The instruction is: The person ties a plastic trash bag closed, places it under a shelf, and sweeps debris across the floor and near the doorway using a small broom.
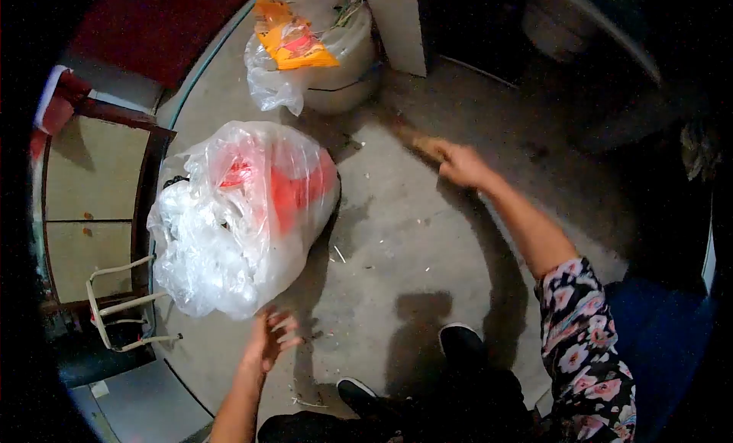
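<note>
In right hand (463,166), slim tool (414,139) — brown, blurred

Bulging translucent white plastic bag (217,263) glossy and crinkled, bright orange plastic wrapper (284,37) shiny, grey concrete-looking floor (397,237) matt, black floral sleeve (586,340) of matt cloth

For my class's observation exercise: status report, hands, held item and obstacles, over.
Right hand gripping a tan handle, far end blurred. Left hand open, by the stuffed plastic bag. White scraps on floor; bag possibly in the way.
</note>
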Demonstrator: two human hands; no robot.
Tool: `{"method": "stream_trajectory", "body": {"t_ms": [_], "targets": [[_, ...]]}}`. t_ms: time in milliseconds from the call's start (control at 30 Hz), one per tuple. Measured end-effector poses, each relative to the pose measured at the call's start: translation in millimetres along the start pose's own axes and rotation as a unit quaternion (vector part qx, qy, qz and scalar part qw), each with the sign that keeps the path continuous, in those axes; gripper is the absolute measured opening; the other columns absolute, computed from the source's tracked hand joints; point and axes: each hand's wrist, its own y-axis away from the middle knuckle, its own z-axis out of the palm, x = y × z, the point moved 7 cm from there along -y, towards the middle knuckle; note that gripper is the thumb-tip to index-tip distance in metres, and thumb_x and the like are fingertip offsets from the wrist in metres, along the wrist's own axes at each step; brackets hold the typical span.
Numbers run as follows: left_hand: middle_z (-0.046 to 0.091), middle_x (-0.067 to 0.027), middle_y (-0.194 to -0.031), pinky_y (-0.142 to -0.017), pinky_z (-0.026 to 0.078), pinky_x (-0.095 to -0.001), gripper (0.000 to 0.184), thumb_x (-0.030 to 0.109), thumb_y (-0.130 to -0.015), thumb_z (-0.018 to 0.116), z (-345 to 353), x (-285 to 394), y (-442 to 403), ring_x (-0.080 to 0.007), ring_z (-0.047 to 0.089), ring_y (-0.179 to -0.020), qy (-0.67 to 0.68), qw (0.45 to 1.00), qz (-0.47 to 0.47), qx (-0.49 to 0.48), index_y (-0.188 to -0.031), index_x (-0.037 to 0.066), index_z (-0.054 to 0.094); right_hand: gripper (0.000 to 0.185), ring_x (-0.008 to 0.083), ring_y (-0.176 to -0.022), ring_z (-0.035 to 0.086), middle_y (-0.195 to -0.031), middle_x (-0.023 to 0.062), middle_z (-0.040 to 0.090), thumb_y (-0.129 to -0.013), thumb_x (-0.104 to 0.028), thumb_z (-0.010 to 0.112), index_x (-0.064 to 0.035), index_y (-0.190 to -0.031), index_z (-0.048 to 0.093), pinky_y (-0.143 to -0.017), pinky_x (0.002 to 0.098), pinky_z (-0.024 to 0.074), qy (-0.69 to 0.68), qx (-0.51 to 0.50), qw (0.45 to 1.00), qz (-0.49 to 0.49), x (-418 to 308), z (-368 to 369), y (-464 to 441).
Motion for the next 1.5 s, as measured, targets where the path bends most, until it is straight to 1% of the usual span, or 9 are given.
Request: {"method": "stream_trajectory", "body": {"t_ms": [300,467,533,667,900,1033,1100,1200,1500], "targets": [[0.014,-0.0098,-0.149,-0.094,0.039,-0.0541,0.097,0.078,-0.074,0.040,-115,51,-12,-0.0323,0.022,-0.133,0.151,0.961,0.202,0.117,-0.143,0.015,0.015,0.057,0.0322,-0.110,0.052,-0.122,0.0190,0.053,-0.075,-0.007,0.051,-0.0068,-0.131,0.041,-0.096,0.0383,0.0390,-0.088,-0.063,0.994,-0.021,-50,-8,160],[0.020,-0.0105,-0.147,-0.100,0.034,-0.0504,0.095,0.079,-0.075,0.034,-112,96,-5,-0.0314,0.023,-0.133,0.167,0.934,0.307,0.070,-0.142,0.013,0.020,0.058,0.0301,-0.115,0.049,-0.127,0.0206,0.048,-0.077,-0.005,0.048,-0.0064,-0.134,0.037,-0.095,0.0348,0.0388,-0.140,0.015,0.989,0.039,-19,-8,195],[0.024,-0.0114,-0.145,-0.101,0.032,-0.0500,0.095,0.078,-0.075,0.034,-122,112,-6,-0.0318,0.027,-0.131,0.243,0.917,0.312,0.059,-0.142,0.011,0.021,0.058,0.0348,-0.115,0.048,-0.127,0.0232,0.047,-0.080,-0.014,0.057,-0.0053,-0.133,0.038,-0.094,0.0361,0.0399,-0.057,-0.115,0.987,0.097,-27,14,200],[0.032,-0.0131,-0.141,-0.102,0.033,-0.0491,0.095,0.077,-0.076,0.036,-147,135,-25,-0.0332,0.035,-0.126,0.306,0.889,0.338,-0.038,-0.139,0.007,0.026,0.066,0.0371,-0.118,0.045,-0.126,0.0251,0.046,-0.077,-0.029,0.067,-0.0013,-0.130,0.040,-0.095,0.0388,0.0393,0.050,-0.040,0.997,-0.052,-139,6,135],[0.062,-0.0084,-0.097,-0.073,0.051,-0.0325,0.028,0.001,-0.080,0.056,-122,168,-18,-0.0193,0.061,-0.081,0.107,0.920,0.327,0.187,-0.107,-0.001,0.055,0.071,0.0362,-0.111,0.050,-0.117,0.0264,0.050,-0.072,-0.040,0.071,0.0054,-0.120,0.044,-0.091,0.0445,0.0411,-0.163,0.106,0.969,-0.153,-299,75,-20],[0.062,-0.0099,-0.092,-0.068,0.052,-0.0325,0.022,0.001,-0.081,0.051,-119,185,2,-0.0183,0.061,-0.078,0.034,0.892,0.400,0.207,-0.103,-0.001,0.057,0.035,0.0220,-0.091,0.058,-0.097,0.0134,0.061,-0.077,-0.020,0.065,0.0024,-0.103,0.055,-0.074,0.0325,0.0475,0.020,0.085,0.988,-0.127,-323,93,-40],[0.062,-0.0080,-0.091,-0.066,0.050,-0.0305,0.021,-0.001,-0.080,0.051,-125,193,6,-0.0165,0.060,-0.076,0.085,0.872,0.437,0.203,-0.100,-0.001,0.058,0.014,0.0123,-0.075,0.054,-0.082,0.0032,0.058,-0.080,-0.012,0.061,0.0003,-0.083,0.056,-0.064,0.0275,0.0444,-0.204,0.067,0.975,-0.060,-296,92,-55],[0.063,-0.0054,-0.090,-0.064,0.048,-0.0277,0.019,-0.003,-0.080,0.051,-99,218,51,-0.0136,0.058,-0.073,0.155,0.841,0.495,0.157,-0.098,-0.001,0.058,0.005,0.0061,-0.069,0.047,-0.080,-0.0011,0.055,-0.082,-0.008,0.057,-0.0028,-0.083,0.055,-0.059,0.0227,0.0407,-0.470,0.062,0.877,-0.071,-318,26,-29],[0.061,-0.0023,-0.088,-0.064,0.047,-0.0231,0.021,-0.004,-0.080,0.047,74,251,156,-0.0078,0.056,-0.073,0.131,0.796,0.589,-0.051,-0.097,0.001,0.058,0.007,0.0091,-0.075,0.053,-0.085,0.0022,0.057,-0.086,-0.006,0.053,-0.0026,-0.092,0.054,-0.070,0.0249,0.0452,-0.498,0.210,0.834,-0.114,-274,-161,105]]}}
